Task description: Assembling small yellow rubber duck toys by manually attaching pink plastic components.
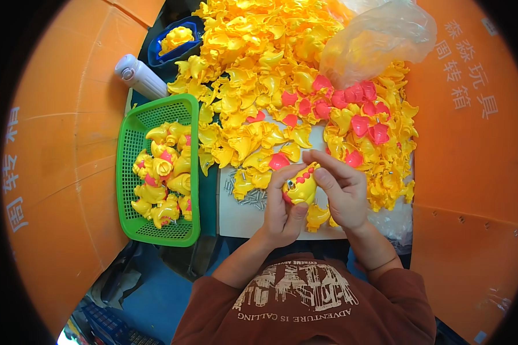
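Between both hands, just above the near edge of the white work surface, I hold a rounded yellow plastic toy with a pink row of bumps and a painted eye. My left hand wraps its left side, thumb along the bottom. My right hand grips the right side, with thumb and fingers around the top edge. A loose yellow plastic piece lies below the toy. Small metal screws are scattered left of my left hand, beside yellow shell parts and a pink part.
A large heap of yellow shell pieces fills the back, with pink pieces among them under a clear plastic bag. At left stand a green basket of assembled toys, a white bottle and a blue container. Orange panels flank both sides.
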`<act>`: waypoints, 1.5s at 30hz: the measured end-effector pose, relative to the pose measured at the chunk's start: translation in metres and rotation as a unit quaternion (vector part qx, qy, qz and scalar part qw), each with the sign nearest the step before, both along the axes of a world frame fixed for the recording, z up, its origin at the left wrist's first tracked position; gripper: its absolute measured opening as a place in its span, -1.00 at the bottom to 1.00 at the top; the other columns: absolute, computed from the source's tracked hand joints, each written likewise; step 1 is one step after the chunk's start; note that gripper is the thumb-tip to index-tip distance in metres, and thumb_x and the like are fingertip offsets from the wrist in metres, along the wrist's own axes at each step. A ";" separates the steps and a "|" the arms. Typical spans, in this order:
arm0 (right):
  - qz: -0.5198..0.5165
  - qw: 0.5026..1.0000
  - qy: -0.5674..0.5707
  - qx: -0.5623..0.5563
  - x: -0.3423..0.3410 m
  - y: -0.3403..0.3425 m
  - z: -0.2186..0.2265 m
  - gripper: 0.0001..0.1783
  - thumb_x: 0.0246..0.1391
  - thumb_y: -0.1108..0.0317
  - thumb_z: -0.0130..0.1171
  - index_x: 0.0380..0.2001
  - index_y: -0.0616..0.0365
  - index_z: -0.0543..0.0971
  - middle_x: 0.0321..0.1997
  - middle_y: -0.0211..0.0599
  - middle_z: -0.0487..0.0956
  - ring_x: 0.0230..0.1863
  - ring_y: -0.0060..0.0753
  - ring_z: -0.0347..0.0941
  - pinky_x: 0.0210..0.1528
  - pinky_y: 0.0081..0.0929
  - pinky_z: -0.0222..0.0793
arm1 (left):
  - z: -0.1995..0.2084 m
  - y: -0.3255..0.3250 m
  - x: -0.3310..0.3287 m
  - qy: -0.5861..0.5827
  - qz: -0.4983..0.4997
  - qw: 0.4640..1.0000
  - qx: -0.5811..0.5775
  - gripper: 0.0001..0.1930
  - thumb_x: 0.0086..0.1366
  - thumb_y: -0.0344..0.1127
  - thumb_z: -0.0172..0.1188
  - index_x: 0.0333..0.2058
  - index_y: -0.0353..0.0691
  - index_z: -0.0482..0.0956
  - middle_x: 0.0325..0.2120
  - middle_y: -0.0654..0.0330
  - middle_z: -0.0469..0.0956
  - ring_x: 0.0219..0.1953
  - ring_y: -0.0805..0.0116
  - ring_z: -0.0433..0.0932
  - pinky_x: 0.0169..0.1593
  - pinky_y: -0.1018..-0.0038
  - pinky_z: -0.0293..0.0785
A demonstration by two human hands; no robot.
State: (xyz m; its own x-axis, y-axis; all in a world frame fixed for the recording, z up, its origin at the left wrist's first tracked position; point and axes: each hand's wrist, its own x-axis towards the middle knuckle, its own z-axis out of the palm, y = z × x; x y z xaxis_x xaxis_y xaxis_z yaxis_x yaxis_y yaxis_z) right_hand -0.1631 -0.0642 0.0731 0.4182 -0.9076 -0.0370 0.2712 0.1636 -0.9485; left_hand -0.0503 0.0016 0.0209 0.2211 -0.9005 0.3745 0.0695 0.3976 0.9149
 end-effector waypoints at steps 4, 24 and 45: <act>0.026 0.998 0.036 -0.035 -0.004 0.000 0.000 -0.72 0.14 0.51 -0.02 -0.09 0.40 0.46 -0.10 -0.10 0.52 -0.06 -0.42 0.44 0.02 -0.52 0.33 | 0.002 -0.003 0.001 -0.087 0.035 0.994 -0.048 -0.44 0.28 -0.10 0.00 0.07 -0.39 0.07 0.03 -0.04 0.20 0.04 0.24 0.25 0.14 0.38 0.13; 0.045 0.998 -0.023 -0.041 -0.004 -0.002 0.000 -0.79 0.14 0.51 -0.07 -0.17 0.36 0.44 -0.04 -0.03 0.48 0.01 -0.35 0.40 0.08 -0.45 0.30 | 0.004 0.000 -0.003 0.060 -0.040 0.997 -0.005 -0.46 0.25 -0.31 0.02 0.11 -0.39 0.03 0.04 -0.02 0.14 0.09 0.25 0.19 0.14 0.41 0.13; 0.024 0.997 -0.036 -0.071 0.003 -0.020 -0.028 -0.76 0.05 0.52 0.10 -0.17 0.32 0.49 -0.12 -0.09 0.52 -0.08 -0.39 0.46 -0.05 -0.49 0.41 | 0.012 -0.009 0.000 0.275 -0.053 0.955 0.093 -0.40 0.18 -0.48 0.15 0.14 -0.47 0.10 0.06 0.05 0.26 0.07 0.36 0.30 0.12 0.47 0.26</act>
